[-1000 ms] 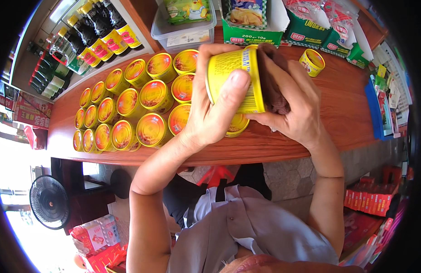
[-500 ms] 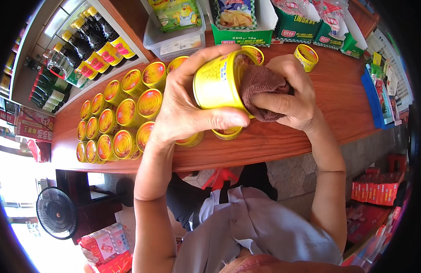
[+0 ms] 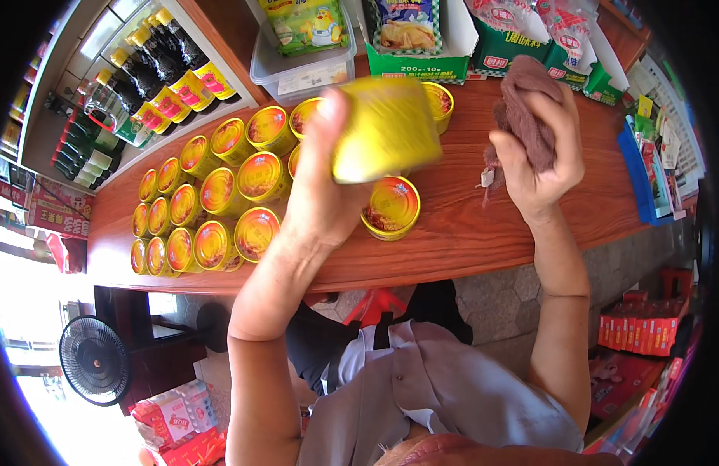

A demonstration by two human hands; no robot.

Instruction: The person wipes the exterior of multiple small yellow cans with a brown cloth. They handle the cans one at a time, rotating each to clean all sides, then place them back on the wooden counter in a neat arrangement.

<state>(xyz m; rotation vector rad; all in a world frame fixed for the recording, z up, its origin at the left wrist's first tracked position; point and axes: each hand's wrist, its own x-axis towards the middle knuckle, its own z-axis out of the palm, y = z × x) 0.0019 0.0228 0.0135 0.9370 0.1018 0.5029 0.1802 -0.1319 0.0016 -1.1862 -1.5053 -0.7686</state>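
Note:
My left hand (image 3: 322,182) is wrapped round a yellow can (image 3: 386,128), held up above the wooden counter and smeared by motion. My right hand (image 3: 547,167) grips a bunched brown cloth (image 3: 530,101) to the right, apart from the can. A small white tag (image 3: 486,179) dangles from the cloth. Just below the raised can stands another yellow can (image 3: 392,208) with a round orange-red picture on its top. Several like it, such as one can (image 3: 218,190), stand in rows left of my left arm, which hides some of them. One more can (image 3: 441,107) shows behind the raised one.
The reddish wooden counter (image 3: 468,233) carries everything. Along its back are a clear plastic bin (image 3: 305,78) with packets and green cartons (image 3: 417,68) of bags. Dark sauce bottles (image 3: 161,74) fill a shelf at left. A blue-edged tray (image 3: 643,175) stands at the right end.
My right hand has drawn the cloth off the can and moved up to the right, covering where a can stood. The left hand has turned the can and shifted slightly.

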